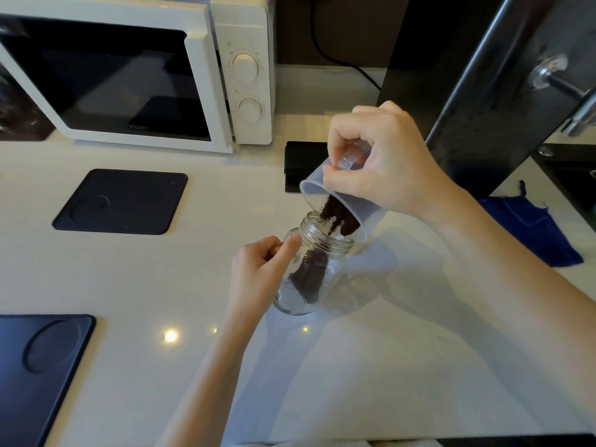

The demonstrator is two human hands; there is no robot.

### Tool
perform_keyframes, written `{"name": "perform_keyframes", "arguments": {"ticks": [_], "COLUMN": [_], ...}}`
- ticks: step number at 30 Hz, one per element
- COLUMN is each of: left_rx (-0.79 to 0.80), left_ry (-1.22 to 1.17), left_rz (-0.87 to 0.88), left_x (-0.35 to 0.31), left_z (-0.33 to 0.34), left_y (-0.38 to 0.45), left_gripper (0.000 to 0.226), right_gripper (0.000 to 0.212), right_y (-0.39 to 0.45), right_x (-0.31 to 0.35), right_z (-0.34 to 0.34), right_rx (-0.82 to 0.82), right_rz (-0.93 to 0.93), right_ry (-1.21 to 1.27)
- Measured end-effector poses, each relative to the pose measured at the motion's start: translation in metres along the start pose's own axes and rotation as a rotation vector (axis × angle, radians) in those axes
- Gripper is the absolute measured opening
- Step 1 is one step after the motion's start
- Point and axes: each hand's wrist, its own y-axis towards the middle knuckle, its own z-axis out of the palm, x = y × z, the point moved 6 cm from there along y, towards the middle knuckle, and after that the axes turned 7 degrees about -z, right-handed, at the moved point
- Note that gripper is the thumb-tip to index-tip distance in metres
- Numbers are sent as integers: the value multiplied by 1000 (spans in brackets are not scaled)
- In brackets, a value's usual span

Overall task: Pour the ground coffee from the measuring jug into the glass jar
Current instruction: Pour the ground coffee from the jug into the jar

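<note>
A pale kitchen counter (129, 275) with a white microwave (135, 72) at the back and two dark mats (122, 201) to the left: here I watch the pour in mid-flow. The right hand (387, 166) is closed around the handle of the clear plastic jug (325, 195), tipped steeply so its lip sits just over the mouth of the glass jar (309, 275). Ground coffee (338, 214) slides down the jug wall and falls in a dark stream, heaping inside the jar. The left hand (261, 269) is curled against the jar's side near the threaded neck, steadying it. I judge the jug light and slightly flexible (best held by its handle), the jar heavier, slick and breakable, best gripped round its body. A blue cloth (532, 227) lies to the right.
</note>
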Motion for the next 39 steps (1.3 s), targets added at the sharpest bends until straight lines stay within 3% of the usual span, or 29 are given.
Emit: {"name": "perform_keyframes", "arguments": {"ticks": [39], "left_rx": [-44], "left_ry": [-62], "left_rz": [16], "left_x": [4], "left_z": [0], "left_y": [0], "left_gripper": [51], "right_gripper": [14], "right_y": [5], "right_x": [6], "right_z": [2], "right_rx": [21], "right_rz": [-34], "right_ry": [-14]}}
